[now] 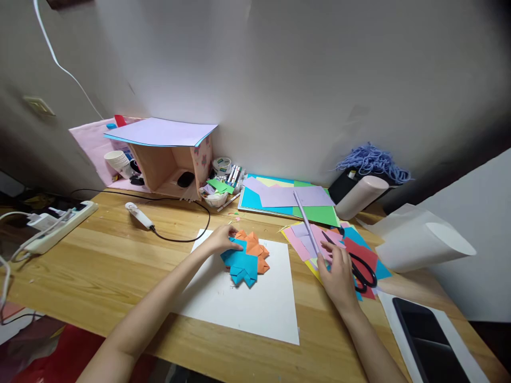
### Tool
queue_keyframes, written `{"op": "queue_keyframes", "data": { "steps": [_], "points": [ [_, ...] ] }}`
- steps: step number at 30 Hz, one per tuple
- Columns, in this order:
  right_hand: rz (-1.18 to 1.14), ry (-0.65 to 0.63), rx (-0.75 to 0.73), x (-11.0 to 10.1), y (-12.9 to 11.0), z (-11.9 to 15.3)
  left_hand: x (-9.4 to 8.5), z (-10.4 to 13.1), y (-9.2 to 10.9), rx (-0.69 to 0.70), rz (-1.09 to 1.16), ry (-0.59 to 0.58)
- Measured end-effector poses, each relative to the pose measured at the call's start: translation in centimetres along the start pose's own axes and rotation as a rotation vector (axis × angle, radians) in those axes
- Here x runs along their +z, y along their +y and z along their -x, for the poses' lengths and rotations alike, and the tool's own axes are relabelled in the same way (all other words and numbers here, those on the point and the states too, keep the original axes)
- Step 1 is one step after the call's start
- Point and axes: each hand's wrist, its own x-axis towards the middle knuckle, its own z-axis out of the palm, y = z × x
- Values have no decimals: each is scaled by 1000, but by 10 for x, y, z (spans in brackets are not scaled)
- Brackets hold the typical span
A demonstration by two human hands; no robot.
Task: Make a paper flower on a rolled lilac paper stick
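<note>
Head view: the left hand (222, 239) touches the blue-and-orange folded paper (244, 261) on the white sheet (255, 314), seemingly to steady it — whether its fingers pinch, I cannot tell. The right hand (337, 276) holds the purple paper stick (305, 219) near its lower end, fingers narrow, leaving its length free — beside the scissors (374, 276).

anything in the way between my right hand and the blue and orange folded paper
Nothing visible stands between the right hand and the folded paper; only flat paper edges, bare desk and the white sheet lie between them.
</note>
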Motion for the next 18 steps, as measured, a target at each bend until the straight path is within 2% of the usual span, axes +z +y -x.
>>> {"op": "queue_keyframes", "data": {
  "steps": [3,5,7,10,12,14,16,18],
  "points": [
    [-142,-61,32,0,-13,1,-12,4,-1,-104,40,-134],
    [-213,-115,60,1,-20,3,-23,13,-2,-115,167,-206],
    [-277,-171,98,3,-26,5,-35,25,-5,-107,387,-230],
    [-352,-264,145,8,-32,6,-47,45,-14,-121,784,-192],
    [-395,-350,155,12,-37,4,-49,56,-23,-112,1044,-101],
    [-437,-446,158,19,-45,1,-48,65,-31,-66,1245,72],
    [-470,-535,161,27,-56,-2,-46,74,-35,-38,1342,364],
    [-483,-610,149,37,-70,-6,-47,85,-35,-20,1345,570]
  ]
}}
